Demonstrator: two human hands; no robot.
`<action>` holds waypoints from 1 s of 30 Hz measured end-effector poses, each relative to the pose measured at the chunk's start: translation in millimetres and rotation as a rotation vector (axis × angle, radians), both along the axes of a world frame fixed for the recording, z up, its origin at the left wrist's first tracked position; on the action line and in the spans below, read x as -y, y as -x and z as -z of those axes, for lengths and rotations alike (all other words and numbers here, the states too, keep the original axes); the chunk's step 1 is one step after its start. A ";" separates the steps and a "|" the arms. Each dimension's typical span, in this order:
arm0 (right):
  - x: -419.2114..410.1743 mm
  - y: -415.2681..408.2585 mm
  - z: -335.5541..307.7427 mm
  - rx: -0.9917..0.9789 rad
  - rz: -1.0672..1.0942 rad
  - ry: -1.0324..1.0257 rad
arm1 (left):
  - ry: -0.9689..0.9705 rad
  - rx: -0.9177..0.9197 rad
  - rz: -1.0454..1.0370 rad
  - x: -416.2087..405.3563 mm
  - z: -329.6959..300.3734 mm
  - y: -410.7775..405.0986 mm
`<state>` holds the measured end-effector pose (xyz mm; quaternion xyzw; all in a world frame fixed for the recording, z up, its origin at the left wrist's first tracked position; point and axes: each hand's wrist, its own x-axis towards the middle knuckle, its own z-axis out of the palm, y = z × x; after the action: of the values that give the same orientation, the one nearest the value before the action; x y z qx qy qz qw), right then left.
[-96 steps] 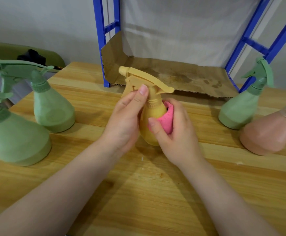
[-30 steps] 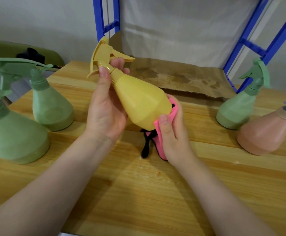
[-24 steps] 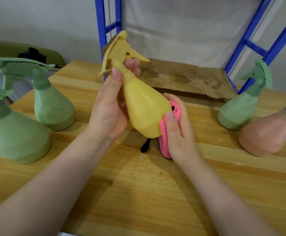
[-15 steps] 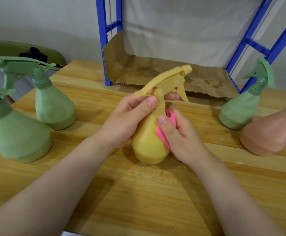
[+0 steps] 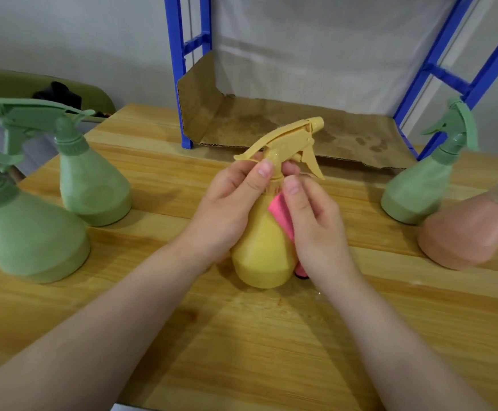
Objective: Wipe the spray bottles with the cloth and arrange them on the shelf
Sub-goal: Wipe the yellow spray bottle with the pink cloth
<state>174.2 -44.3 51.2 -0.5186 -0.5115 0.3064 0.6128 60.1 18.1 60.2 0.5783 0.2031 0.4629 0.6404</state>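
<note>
Light wooden table (image 5: 153, 307), blue metal shelf (image 5: 437, 66) with cardboard liner behind. Yellow plastic spray bottle (image 5: 264, 247) upright on table, centre. Left hand (image 5: 230, 209) grips its neck. Right hand (image 5: 313, 221) presses pink cloth (image 5: 280, 212) on its shoulder, fingers curled; cloth's lower end mostly hidden.

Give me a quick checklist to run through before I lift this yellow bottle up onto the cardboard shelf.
1. Left hand grips the yellow bottle at the neck: ok.
2. Right hand presses the pink cloth against the bottle's side, so it has to come away first: not ok.
3. Bottle fully wiped, far side included: cannot tell.
4. Bottle upright, base on the table: ok.
5. Cardboard shelf has bare room behind the bottle: ok.
6. Green bottles and the peach bottle stand off to the sides of the path: ok.
</note>
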 end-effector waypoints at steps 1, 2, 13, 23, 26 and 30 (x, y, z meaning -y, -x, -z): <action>0.6 -1.3 -0.2 0.029 -0.020 0.007 | -0.008 0.023 0.000 0.4 -0.1 0.0; 0.4 -3.2 1.6 0.051 -0.031 0.024 | -0.017 0.045 0.002 0.9 -0.4 0.3; -7.0 -9.1 1.0 -0.035 -0.118 0.363 | 0.014 0.108 -0.119 5.9 -2.6 -0.4; -4.4 -3.2 -0.3 -0.476 -0.125 0.572 | -0.129 0.256 -0.198 8.3 -3.6 3.4; -3.9 -8.0 -3.3 -0.508 -0.178 0.680 | -0.226 0.299 -0.153 9.0 -4.0 3.9; -1.9 -11.7 -8.6 -0.458 -0.174 0.792 | -0.317 0.270 -0.043 8.8 -6.8 6.2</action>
<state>185.9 -42.4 59.7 -0.5869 -0.2479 0.6351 0.4367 53.9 9.4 67.0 0.6002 0.0524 0.5757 0.5528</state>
